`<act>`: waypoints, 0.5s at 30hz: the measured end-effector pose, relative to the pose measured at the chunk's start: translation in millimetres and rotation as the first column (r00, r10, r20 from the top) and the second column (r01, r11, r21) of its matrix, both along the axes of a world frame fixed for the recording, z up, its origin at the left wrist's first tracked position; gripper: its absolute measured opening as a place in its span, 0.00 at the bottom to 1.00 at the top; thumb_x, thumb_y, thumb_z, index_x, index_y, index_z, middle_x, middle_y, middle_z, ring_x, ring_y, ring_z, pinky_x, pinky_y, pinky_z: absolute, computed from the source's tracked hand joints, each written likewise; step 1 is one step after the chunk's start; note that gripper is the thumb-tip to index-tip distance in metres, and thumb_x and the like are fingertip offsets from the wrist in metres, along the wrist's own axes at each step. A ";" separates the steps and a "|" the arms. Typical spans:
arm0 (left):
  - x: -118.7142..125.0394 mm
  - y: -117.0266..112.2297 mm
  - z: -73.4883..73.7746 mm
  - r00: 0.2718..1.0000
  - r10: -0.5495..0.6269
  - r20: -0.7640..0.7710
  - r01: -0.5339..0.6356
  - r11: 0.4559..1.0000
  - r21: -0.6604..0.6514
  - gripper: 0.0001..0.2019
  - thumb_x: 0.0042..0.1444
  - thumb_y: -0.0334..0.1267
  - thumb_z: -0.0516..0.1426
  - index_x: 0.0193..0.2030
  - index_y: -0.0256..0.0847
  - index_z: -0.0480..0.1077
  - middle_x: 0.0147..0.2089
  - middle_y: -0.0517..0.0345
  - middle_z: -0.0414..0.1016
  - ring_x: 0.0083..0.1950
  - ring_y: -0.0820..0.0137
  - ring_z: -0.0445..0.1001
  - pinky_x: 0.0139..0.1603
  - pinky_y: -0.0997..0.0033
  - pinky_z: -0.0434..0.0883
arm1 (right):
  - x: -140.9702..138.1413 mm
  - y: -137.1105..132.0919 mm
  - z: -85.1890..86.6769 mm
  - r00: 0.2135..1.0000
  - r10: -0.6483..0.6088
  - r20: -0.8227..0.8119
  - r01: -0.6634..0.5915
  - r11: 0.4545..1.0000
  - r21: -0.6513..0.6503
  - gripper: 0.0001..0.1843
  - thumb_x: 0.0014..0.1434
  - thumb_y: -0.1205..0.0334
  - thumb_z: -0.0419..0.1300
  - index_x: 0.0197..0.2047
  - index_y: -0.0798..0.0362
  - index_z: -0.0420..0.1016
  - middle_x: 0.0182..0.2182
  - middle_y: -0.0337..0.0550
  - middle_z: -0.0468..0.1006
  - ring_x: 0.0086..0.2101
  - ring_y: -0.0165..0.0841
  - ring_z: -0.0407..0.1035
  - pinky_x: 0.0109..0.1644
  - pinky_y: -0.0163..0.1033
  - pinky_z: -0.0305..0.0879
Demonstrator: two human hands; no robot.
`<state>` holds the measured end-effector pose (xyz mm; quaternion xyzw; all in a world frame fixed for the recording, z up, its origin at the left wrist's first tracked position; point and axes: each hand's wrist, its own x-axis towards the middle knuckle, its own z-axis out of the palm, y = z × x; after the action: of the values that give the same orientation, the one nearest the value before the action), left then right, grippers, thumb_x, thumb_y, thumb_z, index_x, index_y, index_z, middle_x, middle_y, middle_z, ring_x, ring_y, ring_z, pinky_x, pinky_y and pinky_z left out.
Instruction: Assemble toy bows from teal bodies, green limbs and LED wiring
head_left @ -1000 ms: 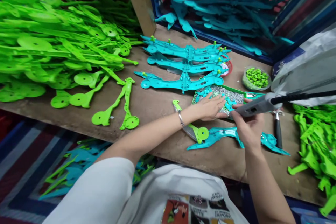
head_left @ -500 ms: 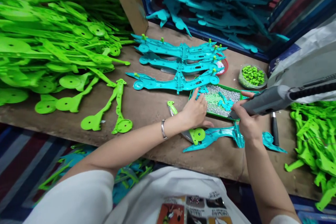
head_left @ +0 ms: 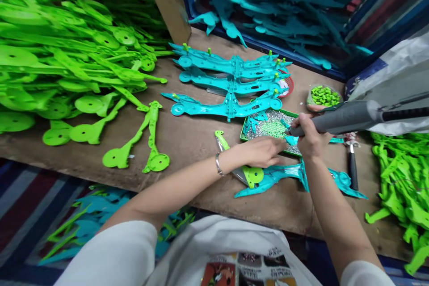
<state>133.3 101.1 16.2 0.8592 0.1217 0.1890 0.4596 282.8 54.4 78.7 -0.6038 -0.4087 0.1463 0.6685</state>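
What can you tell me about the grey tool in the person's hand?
The grey tool is a long, smooth, tube-shaped driver that looks like plastic. The right hand grips it near the front. It lies almost level, its narrow dark tip pointing left and slightly down over the green tray of tiny silver screws. A black cord leaves its back end toward the right edge of the picture. Whether the tip touches the screws is too small to tell.

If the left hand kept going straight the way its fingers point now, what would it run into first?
Probably the right hand gripping the grey power screwdriver: the left hand points right, just short of it, by the green tray's near edge. Depth is uncertain.
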 end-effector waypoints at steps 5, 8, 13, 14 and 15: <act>-17.4 2.8 8.9 0.991 0.032 -0.132 -0.001 0.972 0.233 0.24 0.61 0.54 0.62 0.55 0.36 0.74 0.60 0.36 0.75 0.68 0.48 0.69 0.74 0.44 0.52 | -3.6 13.5 -21.9 1.000 0.025 -0.017 -0.025 1.000 0.001 0.17 0.58 0.49 0.65 0.45 0.49 0.69 0.24 0.32 0.71 0.23 0.32 0.70 0.36 0.44 0.74; -32.1 3.1 15.4 0.994 0.048 -0.094 -0.025 0.972 0.232 0.17 0.62 0.48 0.62 0.52 0.39 0.76 0.50 0.43 0.81 0.63 0.50 0.73 0.75 0.42 0.50 | -5.5 13.0 -29.1 0.998 0.048 -0.027 -0.048 0.999 -0.009 0.18 0.57 0.51 0.64 0.46 0.49 0.68 0.23 0.31 0.71 0.22 0.31 0.70 0.34 0.43 0.73; -76.2 -0.3 30.8 0.978 0.204 -0.037 -0.179 0.920 0.348 0.16 0.68 0.32 0.52 0.59 0.41 0.74 0.60 0.47 0.77 0.67 0.56 0.71 0.71 0.44 0.62 | -6.4 11.5 -35.1 0.998 0.059 -0.035 -0.060 0.998 -0.024 0.16 0.57 0.54 0.64 0.46 0.49 0.67 0.22 0.31 0.72 0.23 0.32 0.71 0.34 0.42 0.72; -88.0 -2.2 33.6 0.960 0.278 -0.019 -0.253 0.897 0.362 0.18 0.67 0.30 0.50 0.60 0.42 0.73 0.61 0.48 0.77 0.65 0.58 0.73 0.69 0.46 0.66 | -6.3 11.8 -36.1 0.998 0.059 -0.037 -0.061 0.998 -0.027 0.16 0.56 0.54 0.64 0.46 0.49 0.67 0.22 0.31 0.72 0.23 0.32 0.71 0.34 0.42 0.72; -100.4 -4.8 35.9 0.934 0.358 0.001 -0.333 0.869 0.367 0.20 0.67 0.29 0.50 0.61 0.42 0.72 0.60 0.48 0.77 0.63 0.59 0.74 0.66 0.49 0.69 | -6.1 12.2 -37.1 0.998 0.059 -0.039 -0.060 0.998 -0.034 0.16 0.56 0.53 0.64 0.45 0.49 0.67 0.22 0.30 0.71 0.23 0.32 0.71 0.33 0.42 0.72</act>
<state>33.0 96.3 52.1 0.8990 0.2519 0.2582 0.2484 276.7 66.7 41.6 -0.6002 -0.4112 0.1845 0.6608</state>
